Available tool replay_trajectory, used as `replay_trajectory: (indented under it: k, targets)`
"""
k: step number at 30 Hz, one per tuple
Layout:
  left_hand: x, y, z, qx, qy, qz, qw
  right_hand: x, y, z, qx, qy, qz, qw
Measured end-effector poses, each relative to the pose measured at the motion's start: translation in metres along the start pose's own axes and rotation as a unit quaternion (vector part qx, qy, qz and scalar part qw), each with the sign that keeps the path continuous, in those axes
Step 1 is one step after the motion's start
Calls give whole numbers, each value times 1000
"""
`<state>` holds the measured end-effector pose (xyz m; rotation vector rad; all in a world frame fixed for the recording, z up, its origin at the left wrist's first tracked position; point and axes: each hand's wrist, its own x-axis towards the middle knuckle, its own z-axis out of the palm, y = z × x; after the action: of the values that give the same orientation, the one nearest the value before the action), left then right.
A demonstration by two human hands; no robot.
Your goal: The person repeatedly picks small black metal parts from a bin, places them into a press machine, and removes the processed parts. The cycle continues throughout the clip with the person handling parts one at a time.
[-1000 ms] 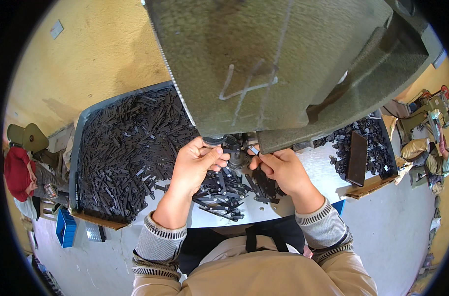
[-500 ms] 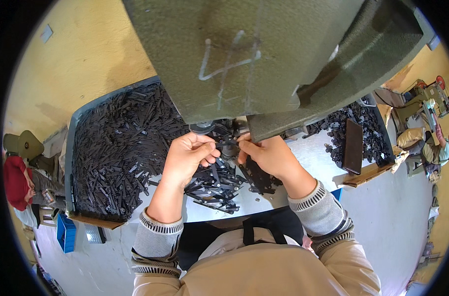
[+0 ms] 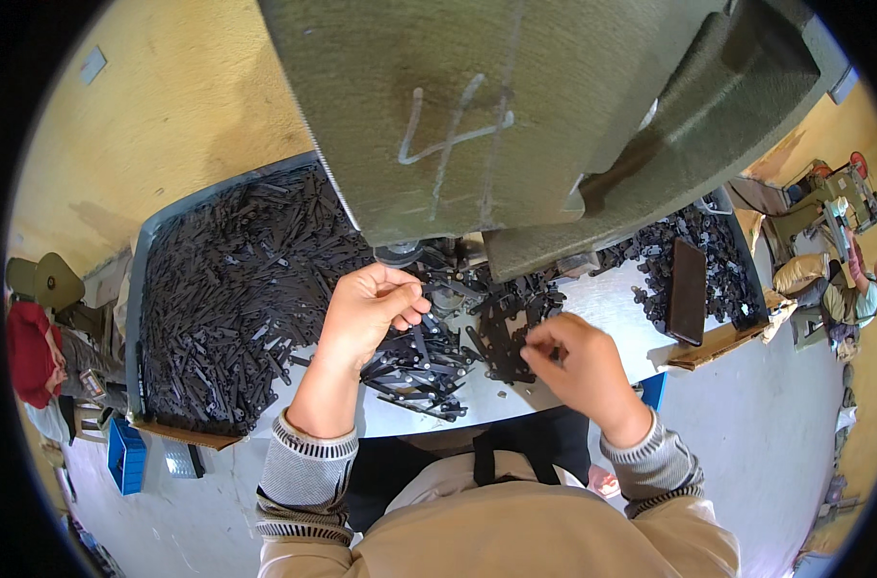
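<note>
Black strips (image 3: pixel 424 371) are piled on the counter (image 3: pixel 602 318), left hand (image 3: pixel 361 313) grip curled in (can't tell how tight or if loaded), right hand (image 3: pixel 585 364) grip loosely parted, looks empty.

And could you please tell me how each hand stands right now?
Left hand: closed in a pinch; whether it holds anything cannot be told.
Right hand: partly open near loose dark strips, nothing visibly held.
</note>
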<state>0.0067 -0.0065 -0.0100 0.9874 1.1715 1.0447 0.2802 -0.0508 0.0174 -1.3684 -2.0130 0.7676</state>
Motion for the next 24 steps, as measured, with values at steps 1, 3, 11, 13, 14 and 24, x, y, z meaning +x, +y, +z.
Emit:
replay_trajectory:
  k: [1,3,11,13,14,24]
  targets:
    - [0,0,0,-1,1,-4,1000,-8,1,3,-17,8,-2,1000]
    - [-1,1,0,0,3,-2,1000,-20,4,9,-47,24,-6,999]
    - [-6,8,1,-18,4,0,1000,-5,7,16,-109,106,-77,985]
    - [-6,8,1,-3,5,0,1000,3,3,13,-126,105,-50,985]
    - [-6,8,1,4,6,4,1000,8,1,11,-139,113,-60,982]
    - [-7,9,-16,-127,79,172,974,73,-11,50,-47,157,-211,964]
